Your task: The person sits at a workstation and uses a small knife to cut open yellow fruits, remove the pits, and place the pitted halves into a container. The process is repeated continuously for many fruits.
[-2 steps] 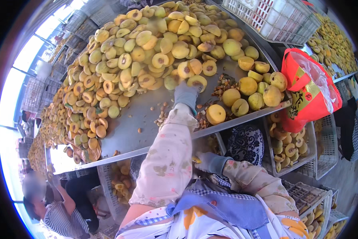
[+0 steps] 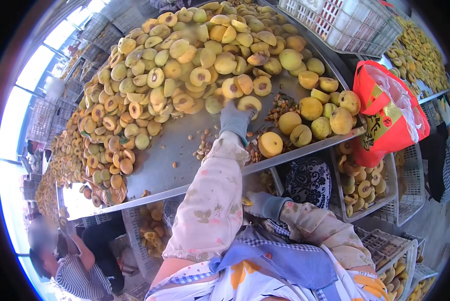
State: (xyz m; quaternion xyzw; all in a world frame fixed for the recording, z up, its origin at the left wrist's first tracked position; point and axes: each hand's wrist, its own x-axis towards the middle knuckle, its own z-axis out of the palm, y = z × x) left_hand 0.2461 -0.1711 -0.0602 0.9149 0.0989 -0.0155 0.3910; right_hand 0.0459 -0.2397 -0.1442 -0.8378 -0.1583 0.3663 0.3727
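A large heap of yellow peach halves [image 2: 205, 60], many with pit hollows showing, covers the metal table [image 2: 169, 165]. My left hand [image 2: 234, 120], in a grey-blue glove, reaches to the heap's near edge. Its fingers close around the rim of a cut peach half [image 2: 250, 104], partly hiding it. Low in front of my body, below the table edge, is my right hand [image 2: 265, 204], also gloved. Its fingers are curled, and a small yellow bit shows at their tips, too little to name. Loose pits [image 2: 203, 145] lie beside my left wrist.
Whole and halved peaches [image 2: 312, 113] sit at the table's right, by a red bag [image 2: 380, 118]. Crates of halves [image 2: 365, 193] stand below the raised metal edge [image 2: 285, 156]. A white crate [image 2: 342, 22] is far right. Another person [image 2: 79, 268] sits at lower left.
The peach half at my left fingers has shifted very slightly right and nearer to me. My right hand looks the same.
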